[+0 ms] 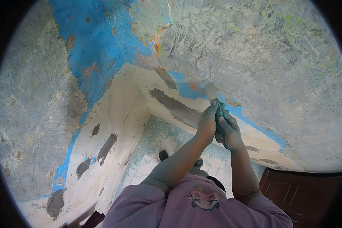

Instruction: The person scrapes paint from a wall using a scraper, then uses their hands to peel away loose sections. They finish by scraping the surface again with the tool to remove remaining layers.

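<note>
Grey scraper (210, 91), handle mostly hidden, is projecting from left hand (207, 125) and right hand (229, 131), fingers (214, 102) clamping it, arms (184, 161) extending toward the far wall (254, 57).

You have no word, brand or number that can be read anywhere in view. The closest thing to a sign sits on the front of your pink shirt (148, 201) – a cartoon print (204, 198) of an animal-like face, with crossed strokes like the letter X where the eyes would be; you cannot make out any lettering with it. On the flat-bladed tool (211, 91) you hold, the blade gives you no legible mark. The pale lines on the dark reddish-brown panel (288, 190) at your lower right are plain strokes – you can read no letter or figure in them.
</note>
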`<state>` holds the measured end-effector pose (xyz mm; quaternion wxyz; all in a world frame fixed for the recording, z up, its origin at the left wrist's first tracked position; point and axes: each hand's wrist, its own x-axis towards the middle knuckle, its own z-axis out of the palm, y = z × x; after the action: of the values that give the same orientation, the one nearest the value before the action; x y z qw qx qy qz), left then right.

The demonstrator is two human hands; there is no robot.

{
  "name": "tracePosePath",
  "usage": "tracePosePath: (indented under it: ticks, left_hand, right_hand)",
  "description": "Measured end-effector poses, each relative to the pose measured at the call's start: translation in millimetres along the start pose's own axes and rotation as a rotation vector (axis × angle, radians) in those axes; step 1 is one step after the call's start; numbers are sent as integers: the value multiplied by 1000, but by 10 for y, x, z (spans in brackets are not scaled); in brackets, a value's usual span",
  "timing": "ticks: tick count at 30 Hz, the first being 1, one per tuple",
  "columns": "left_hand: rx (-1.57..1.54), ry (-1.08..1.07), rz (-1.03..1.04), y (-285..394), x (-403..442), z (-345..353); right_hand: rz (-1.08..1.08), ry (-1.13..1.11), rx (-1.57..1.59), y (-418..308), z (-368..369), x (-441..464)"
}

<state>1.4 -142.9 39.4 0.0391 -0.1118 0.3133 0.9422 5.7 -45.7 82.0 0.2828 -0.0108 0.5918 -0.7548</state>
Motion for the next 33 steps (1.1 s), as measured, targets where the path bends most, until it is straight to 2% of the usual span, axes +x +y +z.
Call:
tracePosePath:
  ticks: [3,6,9,22,27,28,33]
  left_hand:
    - [23,2,-11,-26,-28,31]
    - [26,-38,-129,-63,-5,31]
    - [-65,-25,-68,-58,39,9]
    - [12,-57,-24,-88,153,-48]
    - [48,29,35,-151,140,-17]
    - [2,90,40,-136,122,20]
    - [-76,136,102,-35,83,14]
  right_hand:
    - [-56,-20,-63,58,-19,-55]
    - [-136,113,-158,103,17,-62]
    - [-127,127,-202,77,21,-31]
    - [-73,-29,-108,25,-146,118]
    - [-7,-103,45,57,-237,150]
    - [4,-86,43,40,-219,146]
    - [36,-156,-33,-58,-151,200]
